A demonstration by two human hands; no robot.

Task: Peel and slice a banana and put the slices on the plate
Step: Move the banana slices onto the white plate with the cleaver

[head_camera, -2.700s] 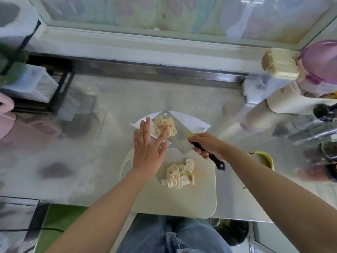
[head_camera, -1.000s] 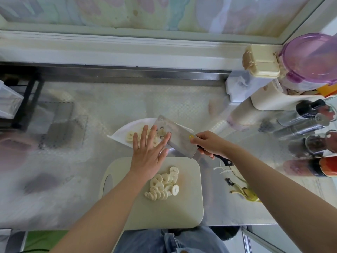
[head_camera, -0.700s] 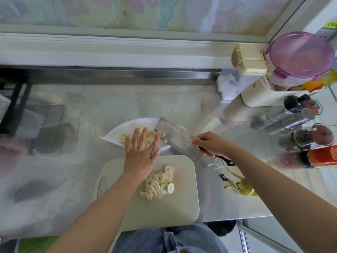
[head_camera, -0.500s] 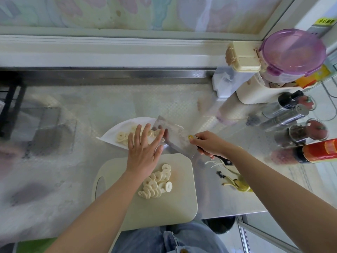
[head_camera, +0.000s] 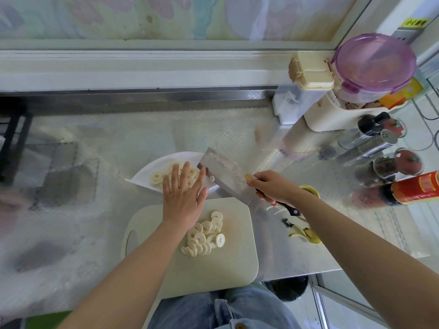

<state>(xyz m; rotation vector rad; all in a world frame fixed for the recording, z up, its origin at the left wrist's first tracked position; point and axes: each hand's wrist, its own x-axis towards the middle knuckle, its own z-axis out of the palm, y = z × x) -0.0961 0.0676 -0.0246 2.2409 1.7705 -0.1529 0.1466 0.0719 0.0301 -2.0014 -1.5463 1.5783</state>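
Observation:
A white plate (head_camera: pixel 145 172) sits on the steel counter behind the cream cutting board (head_camera: pixel 223 264). Several banana slices (head_camera: pixel 157 177) lie on the plate. A heap of more banana slices (head_camera: pixel 206 235) rests on the board. My right hand (head_camera: pixel 270 186) grips the black handle of a cleaver (head_camera: pixel 225 175), whose broad blade hangs tilted over the plate's right edge with one slice stuck to it. My left hand (head_camera: pixel 184 198) is flat with fingers spread, its fingertips at the blade's left end over the plate.
Banana peel (head_camera: pixel 305 235) lies on the counter right of the board. Spice jars and a red bottle (head_camera: pixel 413 189) line the right side. A cream container and a purple-lidded tub (head_camera: pixel 374 65) stand at the back right. A black rack (head_camera: pixel 14 138) stands far left.
The slices that lay on the blade now lie on the plate; one still clings to the blade. My left hand stays spread against the blade. The camera has shifted right.

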